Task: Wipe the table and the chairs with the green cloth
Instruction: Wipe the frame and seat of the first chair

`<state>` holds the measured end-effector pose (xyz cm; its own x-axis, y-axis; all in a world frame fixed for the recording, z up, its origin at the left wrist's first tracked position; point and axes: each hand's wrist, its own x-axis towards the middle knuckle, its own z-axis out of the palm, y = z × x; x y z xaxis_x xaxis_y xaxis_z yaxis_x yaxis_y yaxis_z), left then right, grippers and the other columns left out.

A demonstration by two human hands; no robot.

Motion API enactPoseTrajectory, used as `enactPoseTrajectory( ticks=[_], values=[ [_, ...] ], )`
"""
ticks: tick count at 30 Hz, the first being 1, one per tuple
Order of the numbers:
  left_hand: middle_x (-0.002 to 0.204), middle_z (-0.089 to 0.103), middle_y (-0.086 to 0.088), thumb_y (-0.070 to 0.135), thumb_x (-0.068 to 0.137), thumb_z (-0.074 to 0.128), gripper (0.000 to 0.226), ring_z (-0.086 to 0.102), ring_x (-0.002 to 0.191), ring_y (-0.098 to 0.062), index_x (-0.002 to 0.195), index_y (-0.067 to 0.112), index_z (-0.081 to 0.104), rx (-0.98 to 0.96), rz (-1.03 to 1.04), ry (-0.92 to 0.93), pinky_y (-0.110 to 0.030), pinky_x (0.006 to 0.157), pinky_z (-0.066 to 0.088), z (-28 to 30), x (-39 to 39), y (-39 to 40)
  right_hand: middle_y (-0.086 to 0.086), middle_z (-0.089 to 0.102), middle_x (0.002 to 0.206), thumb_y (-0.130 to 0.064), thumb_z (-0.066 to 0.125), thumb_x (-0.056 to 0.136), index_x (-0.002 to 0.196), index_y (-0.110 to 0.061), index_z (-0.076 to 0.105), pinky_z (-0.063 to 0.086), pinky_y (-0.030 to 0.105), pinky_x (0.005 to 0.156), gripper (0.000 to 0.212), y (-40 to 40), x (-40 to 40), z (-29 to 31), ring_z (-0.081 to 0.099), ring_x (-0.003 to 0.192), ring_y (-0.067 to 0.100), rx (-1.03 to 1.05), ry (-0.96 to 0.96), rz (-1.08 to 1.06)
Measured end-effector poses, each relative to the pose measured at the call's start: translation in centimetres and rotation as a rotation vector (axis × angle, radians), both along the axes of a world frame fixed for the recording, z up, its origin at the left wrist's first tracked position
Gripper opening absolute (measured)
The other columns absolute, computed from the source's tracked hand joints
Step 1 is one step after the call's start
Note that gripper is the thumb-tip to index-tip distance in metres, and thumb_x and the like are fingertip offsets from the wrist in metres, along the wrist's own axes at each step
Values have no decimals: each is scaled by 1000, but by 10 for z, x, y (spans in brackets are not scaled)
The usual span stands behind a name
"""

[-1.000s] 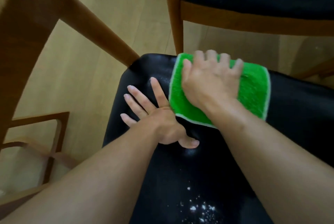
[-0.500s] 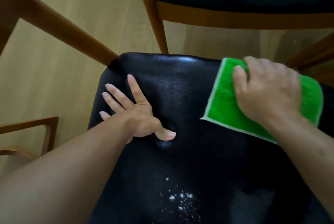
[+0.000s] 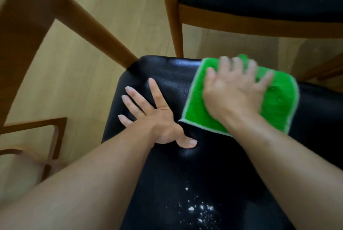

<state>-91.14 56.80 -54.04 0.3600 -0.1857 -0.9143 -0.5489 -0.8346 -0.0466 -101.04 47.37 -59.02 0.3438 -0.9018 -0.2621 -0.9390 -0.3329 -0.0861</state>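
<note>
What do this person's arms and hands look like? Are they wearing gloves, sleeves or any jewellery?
Both arms are bare as far as the picture shows: no sleeves come into view. The left hand and the right hand wear no gloves, and no rings, watch or bracelets show on the fingers or wrists. The nails on the left hand look short and unpainted. The right hand is somewhat blurred, so fine detail there cannot be told.

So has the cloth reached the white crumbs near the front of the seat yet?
No, the green cloth lies under the right hand at the seat's far side, apart from the white crumbs.

The right hand (image 3: 233, 92) has slid the fuzzy green cloth (image 3: 276, 103) back leftward across the black leather chair seat (image 3: 213, 164), nearer the left hand (image 3: 157, 118).
</note>
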Motion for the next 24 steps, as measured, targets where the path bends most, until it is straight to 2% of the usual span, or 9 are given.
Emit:
enactPoseTrajectory(
  ticks=[4, 9, 13, 17, 21, 24],
  values=[
    [86, -70, -17, 55, 52, 87, 160, -58, 100, -35, 88, 27, -67, -15, 11, 1, -66, 101, -20, 2, -1, 0, 10, 32, 153, -49, 19, 99, 149, -19, 27, 7, 67, 107, 60, 15, 50, -2, 21, 142, 40, 34, -72, 271],
    [84, -68, -17, 53, 51, 88, 160, -58, 99, -34, 87, 28, -66, -8, 24, 6, -67, 102, -18, 3, -3, -1, 6, 34, 155, -52, 25, 97, 149, -23, 30, 14, 56, 112, 60, 12, 7, -3, 25, 143, 31, -15, -169, 336],
    [79, -68, -16, 52, 51, 89, 160, -56, 100, -35, 80, 29, -67, -15, 25, 12, -67, 102, -16, 4, -4, 0, 2, 27, 158, -56, 19, 95, 151, -28, 24, 14, 52, 115, 62, 2, -67, 0, 21, 145, 27, -16, -105, 199],
    [81, -68, -13, 53, 51, 89, 158, -55, 100, -33, 76, 32, -66, -50, 40, 21, -67, 103, -16, 6, -3, 3, 10, 40, 150, -55, 21, 93, 146, -21, 36, 22, 55, 112, 65, -21, -132, 3, 33, 138, 32, -55, -83, -13],
    [97, -65, -19, 56, 49, 88, 157, -53, 114, -38, 75, 32, -65, -88, 34, -6, -67, 103, -14, 4, -5, 6, 13, 51, 137, -51, 24, 94, 137, -15, 46, 28, 55, 108, 60, -27, -155, 4, 40, 129, 34, -114, -105, -180],
    [115, -64, -24, 58, 47, 88, 158, -50, 120, -40, 74, 33, -66, -112, 28, -27, -67, 103, -13, 3, -6, 8, 10, 38, 150, -50, 21, 95, 145, -17, 37, 17, 57, 113, 62, -15, -148, 4, 27, 140, 33, -103, -104, -271]
  ],
)
